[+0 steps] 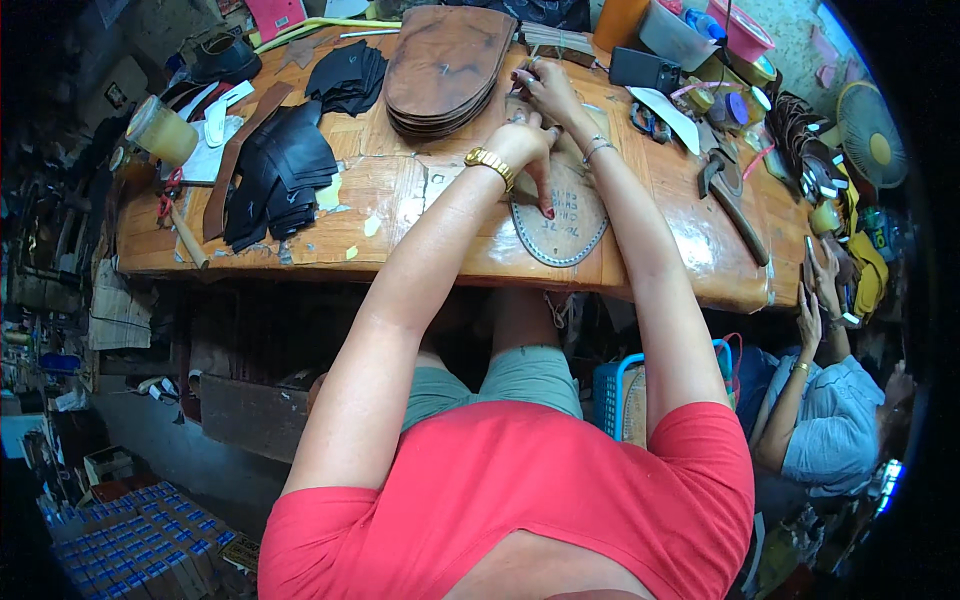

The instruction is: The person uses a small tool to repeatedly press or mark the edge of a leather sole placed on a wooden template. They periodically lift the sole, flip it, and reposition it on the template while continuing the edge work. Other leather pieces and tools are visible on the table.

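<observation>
On the bench in front of me lies a brown rounded pattern piece (560,232) with handwriting and a dotted line along its curved edge. My left hand (527,150), a gold watch at its wrist, presses down on it with fingers spread and the thumb toward the rounded end. Just beyond, my right hand (552,92) is closed in a pinch near the piece's far end. What it pinches looks thin, too small to make out. A thick stack of brown leather pieces (445,65) with rounded ends stands left of my hands.
Black leather pieces (280,180) and a glue jar (165,132) lie at the left. Right of my arms are a hammer (735,210), scissors (650,122), a black box (644,70) and several small jars. A person in a blue shirt (830,425) sits at the right.
</observation>
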`<action>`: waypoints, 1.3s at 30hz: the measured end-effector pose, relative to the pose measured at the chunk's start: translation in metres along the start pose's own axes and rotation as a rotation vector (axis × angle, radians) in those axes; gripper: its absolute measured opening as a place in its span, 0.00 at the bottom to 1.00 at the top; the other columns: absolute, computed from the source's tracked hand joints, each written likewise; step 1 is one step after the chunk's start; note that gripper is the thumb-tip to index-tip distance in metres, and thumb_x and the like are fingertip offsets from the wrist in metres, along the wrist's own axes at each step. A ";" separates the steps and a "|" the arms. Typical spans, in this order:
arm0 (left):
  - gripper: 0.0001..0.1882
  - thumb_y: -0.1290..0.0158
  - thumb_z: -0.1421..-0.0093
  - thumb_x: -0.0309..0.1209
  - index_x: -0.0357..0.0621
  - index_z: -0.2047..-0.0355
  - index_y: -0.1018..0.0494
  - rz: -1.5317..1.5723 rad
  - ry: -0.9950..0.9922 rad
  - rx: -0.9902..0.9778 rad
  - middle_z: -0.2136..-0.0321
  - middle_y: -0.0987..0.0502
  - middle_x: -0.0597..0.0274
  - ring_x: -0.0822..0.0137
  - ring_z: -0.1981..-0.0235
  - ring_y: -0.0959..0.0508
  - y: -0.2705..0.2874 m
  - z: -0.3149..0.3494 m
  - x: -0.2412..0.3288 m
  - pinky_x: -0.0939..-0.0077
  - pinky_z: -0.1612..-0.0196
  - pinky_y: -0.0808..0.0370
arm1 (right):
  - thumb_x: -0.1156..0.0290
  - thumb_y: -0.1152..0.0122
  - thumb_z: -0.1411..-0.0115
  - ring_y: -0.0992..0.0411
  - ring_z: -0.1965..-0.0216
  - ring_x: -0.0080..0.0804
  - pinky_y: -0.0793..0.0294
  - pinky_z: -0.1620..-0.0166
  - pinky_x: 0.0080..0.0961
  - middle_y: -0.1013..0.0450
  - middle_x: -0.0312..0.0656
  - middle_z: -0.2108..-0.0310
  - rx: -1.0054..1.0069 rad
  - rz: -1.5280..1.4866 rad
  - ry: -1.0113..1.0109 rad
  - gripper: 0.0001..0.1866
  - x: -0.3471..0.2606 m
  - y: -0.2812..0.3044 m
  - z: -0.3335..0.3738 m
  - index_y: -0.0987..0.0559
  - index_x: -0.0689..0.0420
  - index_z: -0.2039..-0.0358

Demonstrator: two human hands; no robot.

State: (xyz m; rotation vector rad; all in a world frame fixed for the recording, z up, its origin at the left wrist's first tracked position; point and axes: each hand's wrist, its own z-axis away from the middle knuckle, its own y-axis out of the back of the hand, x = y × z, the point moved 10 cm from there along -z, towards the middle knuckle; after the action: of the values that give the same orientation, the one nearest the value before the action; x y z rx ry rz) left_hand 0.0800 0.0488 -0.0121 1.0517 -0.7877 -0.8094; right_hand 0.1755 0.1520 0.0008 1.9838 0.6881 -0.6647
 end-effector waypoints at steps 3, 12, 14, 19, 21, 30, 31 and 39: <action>0.76 0.27 0.84 0.58 0.39 0.35 0.50 0.024 -0.008 0.000 0.36 0.52 0.36 0.46 0.35 0.46 -0.001 0.000 -0.002 0.63 0.36 0.43 | 0.67 0.43 0.39 0.22 0.74 0.35 0.25 0.69 0.31 0.22 0.50 0.74 0.097 0.216 0.175 0.12 -0.020 0.021 0.009 0.21 0.65 0.68; 0.77 0.27 0.84 0.56 0.42 0.34 0.53 0.066 -0.015 -0.020 0.35 0.51 0.38 0.47 0.34 0.47 -0.003 -0.001 -0.002 0.63 0.36 0.44 | 0.68 0.42 0.39 0.23 0.73 0.25 0.23 0.70 0.24 0.22 0.42 0.74 0.033 -0.442 -0.059 0.11 0.015 0.022 0.013 0.21 0.65 0.67; 0.77 0.26 0.84 0.56 0.42 0.34 0.53 0.072 -0.010 -0.011 0.35 0.53 0.38 0.47 0.34 0.49 -0.003 -0.002 -0.001 0.62 0.35 0.45 | 0.67 0.42 0.39 0.23 0.73 0.25 0.23 0.70 0.24 0.21 0.43 0.74 0.021 -0.341 -0.010 0.12 0.009 0.015 0.009 0.20 0.64 0.67; 0.77 0.27 0.85 0.56 0.41 0.34 0.52 0.077 0.004 -0.035 0.34 0.56 0.37 0.45 0.33 0.53 -0.007 -0.002 -0.005 0.62 0.34 0.48 | 0.63 0.42 0.39 0.22 0.73 0.30 0.25 0.69 0.28 0.21 0.46 0.73 0.008 -0.085 0.027 0.14 -0.001 -0.001 0.005 0.19 0.63 0.67; 0.77 0.27 0.85 0.57 0.41 0.34 0.53 0.050 0.005 -0.028 0.34 0.56 0.37 0.45 0.33 0.54 -0.006 -0.002 -0.005 0.62 0.34 0.48 | 0.63 0.42 0.39 0.22 0.73 0.32 0.25 0.68 0.29 0.21 0.46 0.73 0.012 -0.061 0.046 0.14 -0.002 0.000 0.005 0.19 0.62 0.67; 0.77 0.27 0.84 0.57 0.44 0.33 0.54 0.052 -0.027 -0.001 0.35 0.54 0.36 0.45 0.33 0.51 -0.004 -0.002 -0.001 0.62 0.35 0.46 | 0.71 0.44 0.40 0.23 0.75 0.31 0.25 0.70 0.27 0.23 0.47 0.76 0.054 -0.048 0.000 0.10 0.004 0.031 0.016 0.21 0.66 0.68; 0.77 0.27 0.84 0.57 0.44 0.33 0.54 0.033 -0.021 0.006 0.35 0.53 0.36 0.45 0.34 0.50 -0.003 -0.002 -0.001 0.62 0.35 0.45 | 0.72 0.44 0.40 0.24 0.76 0.30 0.25 0.71 0.27 0.23 0.46 0.76 0.066 -0.062 -0.032 0.09 0.006 0.033 0.020 0.22 0.67 0.69; 0.75 0.27 0.84 0.58 0.44 0.34 0.51 0.034 -0.041 -0.008 0.36 0.51 0.37 0.46 0.35 0.47 -0.003 -0.002 0.000 0.62 0.35 0.44 | 0.71 0.45 0.38 0.24 0.75 0.26 0.25 0.70 0.24 0.23 0.44 0.75 0.001 0.054 0.003 0.11 -0.009 0.040 0.033 0.22 0.67 0.68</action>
State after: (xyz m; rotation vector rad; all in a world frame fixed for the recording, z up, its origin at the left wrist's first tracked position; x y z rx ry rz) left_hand 0.0811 0.0488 -0.0154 1.0156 -0.8341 -0.8067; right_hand 0.1908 0.1040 0.0154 1.9977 0.6336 -0.6302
